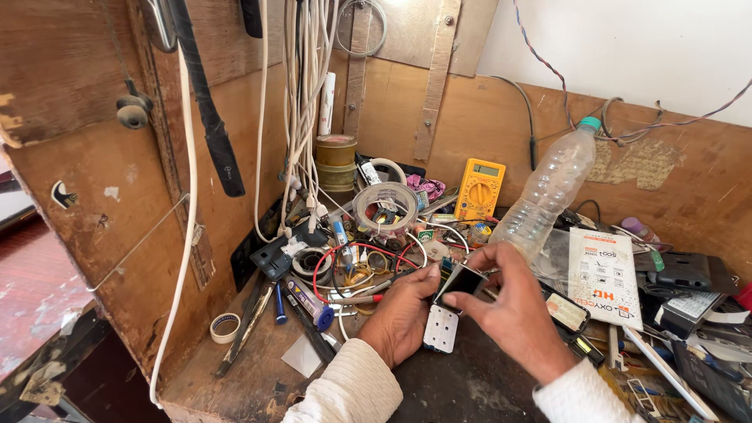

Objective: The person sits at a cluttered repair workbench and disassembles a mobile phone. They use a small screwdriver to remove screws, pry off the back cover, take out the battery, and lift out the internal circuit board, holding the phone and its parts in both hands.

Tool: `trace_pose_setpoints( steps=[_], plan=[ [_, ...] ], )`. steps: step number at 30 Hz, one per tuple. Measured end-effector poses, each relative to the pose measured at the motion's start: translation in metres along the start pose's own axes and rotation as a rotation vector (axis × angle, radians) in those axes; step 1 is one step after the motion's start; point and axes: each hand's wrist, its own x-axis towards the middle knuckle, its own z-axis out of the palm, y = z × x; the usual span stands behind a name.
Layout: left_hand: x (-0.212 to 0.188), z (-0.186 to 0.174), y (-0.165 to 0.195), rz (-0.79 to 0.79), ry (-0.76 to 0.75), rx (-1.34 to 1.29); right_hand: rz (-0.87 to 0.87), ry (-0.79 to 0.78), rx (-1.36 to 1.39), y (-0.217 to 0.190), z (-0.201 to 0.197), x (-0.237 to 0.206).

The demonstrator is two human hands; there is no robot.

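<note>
Your left hand (403,313) and right hand (513,309) meet over the middle of the worktop (243,376), close to its near edge. Between them you hold a small phone (460,280) with a dark screen: your right thumb and fingers pinch its upper end, and your left fingers close on its left side. Just below the phone, a flat white plate (441,327) with small holes sits against your left palm; it may be the phone's back cover, but the view is too tight to be sure, and I cannot tell whether it is gripped or only resting there.

Behind your hands, toward the back edge, a tangle of red and white wires (356,270) lies beside a roll of clear tape (385,207). A yellow multimeter (479,189) leans at the back wall, and a clear plastic bottle (547,192) with a green cap tilts just beyond your right hand. A printed white packet (605,276) lies to the right, and a small tape roll (225,327) sits near the left edge.
</note>
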Motion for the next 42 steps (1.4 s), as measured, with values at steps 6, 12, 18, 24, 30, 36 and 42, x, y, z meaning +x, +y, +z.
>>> trace_pose_setpoints(
  steps=[6,12,18,24,30,36,42],
  plan=[
    [0.000,-0.001,0.001,0.029,-0.053,-0.020,-0.168,0.079,-0.035,-0.010,0.002,-0.048],
    [-0.004,0.000,0.004,0.015,-0.094,-0.040,-0.440,-0.028,-0.216,-0.006,0.001,-0.060],
    [-0.005,0.001,0.006,0.012,-0.059,-0.046,-0.499,-0.024,-0.220,-0.003,0.004,-0.064],
    [-0.003,0.001,0.006,0.008,-0.066,-0.037,-0.558,-0.045,-0.213,-0.001,0.000,-0.066],
    [-0.004,0.001,0.005,0.030,-0.097,-0.021,-0.577,0.061,-0.201,-0.011,-0.002,-0.066],
    [-0.005,0.003,0.004,0.008,-0.055,-0.013,-0.426,0.222,-0.151,-0.020,-0.003,-0.057],
    [-0.007,0.007,0.003,0.036,-0.099,-0.016,-0.168,0.273,0.006,-0.019,0.001,-0.037]
  ],
)
